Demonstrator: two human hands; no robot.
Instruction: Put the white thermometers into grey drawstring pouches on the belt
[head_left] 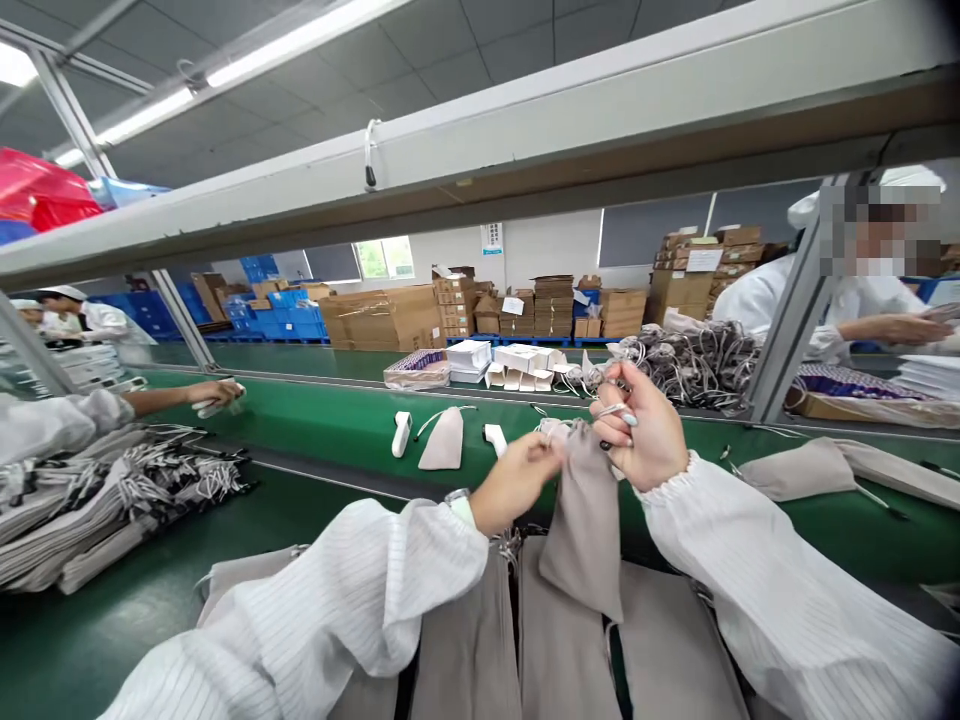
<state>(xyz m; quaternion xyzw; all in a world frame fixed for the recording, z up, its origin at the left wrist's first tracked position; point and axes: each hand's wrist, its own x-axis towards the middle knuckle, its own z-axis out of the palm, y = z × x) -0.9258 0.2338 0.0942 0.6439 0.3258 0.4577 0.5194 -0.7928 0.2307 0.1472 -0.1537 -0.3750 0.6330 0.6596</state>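
Note:
A grey fabric drawstring pouch (583, 530) hangs upright between my hands, above stacks of flat grey pouches (562, 650). My right hand (637, 425) is closed around its white cord near the pouch's top. Beside the pouch's gathered mouth is my left hand (521, 475), its fingers bent together; what lies between the fingertips is too small to tell. Past my hands on the green belt (300, 410) rest a white handheld device (402, 434), a small grey pouch (444, 440) and a second white device (495, 438), partly hidden by my left hand.
A metal shelf (450, 130) crosses above. Cords and pouches are heaped (694, 355) behind my right hand, near white boxes (525, 362). Another person's hand (217, 392) reaches in at left over piled pouches (97, 500). A person in white (772, 290) is at right.

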